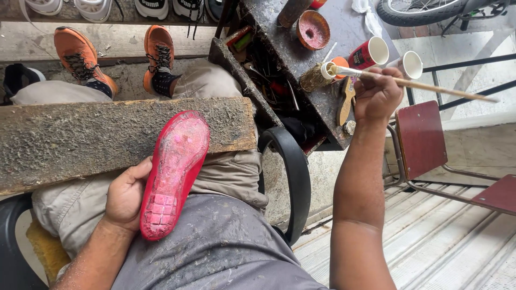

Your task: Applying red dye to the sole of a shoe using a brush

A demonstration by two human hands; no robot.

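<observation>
My left hand [126, 196] grips a red shoe sole [174, 169] from its left side, bottom face up, resting across my lap and a rough wooden board [107, 137]. My right hand [376, 94] is raised over a dirty dark work stand [322, 113] and holds a long wooden-handled brush [424, 86]. The brush tip sits at a small white glue pot [329, 70] on the stand.
On the stand are a reddish bowl [313, 29], two red-and-white cups [371, 52], and a tray of tools [269, 75]. A red metal chair [422, 139] stands at right. My orange shoes [80, 56] rest ahead; several shoes line the top edge.
</observation>
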